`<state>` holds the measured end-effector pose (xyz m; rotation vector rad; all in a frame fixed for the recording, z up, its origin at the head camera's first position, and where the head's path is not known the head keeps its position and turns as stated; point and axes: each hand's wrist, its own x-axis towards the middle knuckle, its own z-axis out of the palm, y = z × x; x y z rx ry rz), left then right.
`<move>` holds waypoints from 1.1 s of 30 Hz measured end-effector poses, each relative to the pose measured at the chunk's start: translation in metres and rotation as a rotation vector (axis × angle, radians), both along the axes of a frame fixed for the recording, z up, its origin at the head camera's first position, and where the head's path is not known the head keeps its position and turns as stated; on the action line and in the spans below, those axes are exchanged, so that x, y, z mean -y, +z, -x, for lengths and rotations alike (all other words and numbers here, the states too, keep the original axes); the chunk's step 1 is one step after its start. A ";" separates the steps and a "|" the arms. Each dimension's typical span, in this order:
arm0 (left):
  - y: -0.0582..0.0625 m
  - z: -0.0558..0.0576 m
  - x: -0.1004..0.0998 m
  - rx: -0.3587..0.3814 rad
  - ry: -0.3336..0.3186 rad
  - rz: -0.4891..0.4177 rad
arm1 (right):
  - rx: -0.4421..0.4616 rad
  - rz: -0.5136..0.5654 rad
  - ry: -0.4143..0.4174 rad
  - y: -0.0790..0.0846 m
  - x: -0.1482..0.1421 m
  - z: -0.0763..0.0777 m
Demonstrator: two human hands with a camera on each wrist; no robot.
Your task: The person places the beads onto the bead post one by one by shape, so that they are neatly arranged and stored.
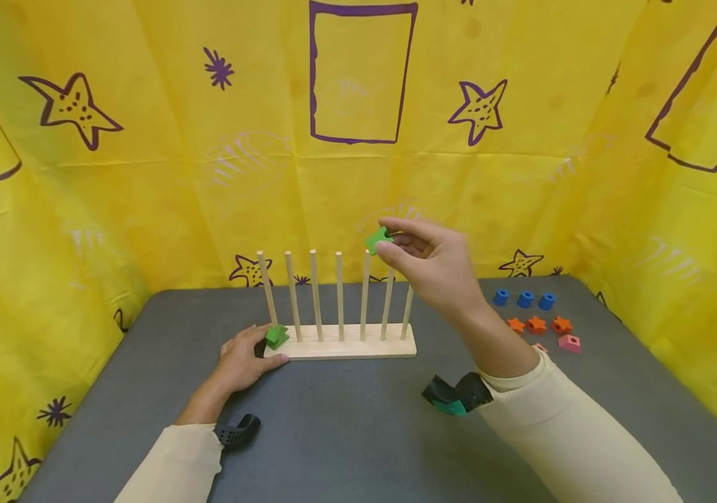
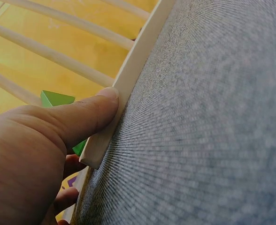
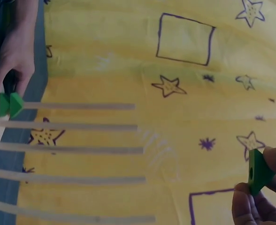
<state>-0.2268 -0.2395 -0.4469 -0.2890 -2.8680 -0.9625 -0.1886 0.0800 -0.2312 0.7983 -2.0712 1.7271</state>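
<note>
On my feed the right hand (image 1: 440, 265) pinches a green block (image 1: 377, 241) above the pegs (image 1: 340, 293), the left hand (image 1: 242, 360) grips the wooden base (image 1: 352, 350), and I judge a tilted hold could jam the block's hole (image 3: 251, 172) against a peg tip and drop it

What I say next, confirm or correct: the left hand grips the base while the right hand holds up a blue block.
The colour is wrong: the right hand holds up a green block, as the head view shows. The left hand does grip the base.
</note>
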 end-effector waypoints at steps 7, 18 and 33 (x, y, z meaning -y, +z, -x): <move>0.000 0.000 -0.001 -0.018 -0.012 -0.008 | 0.026 -0.024 0.048 0.004 0.029 0.015; -0.002 -0.001 0.000 -0.049 -0.022 -0.026 | 0.095 0.006 0.087 0.007 0.077 0.036; -0.001 0.001 0.001 -0.037 -0.007 -0.022 | 0.157 -0.125 0.041 -0.004 0.139 0.060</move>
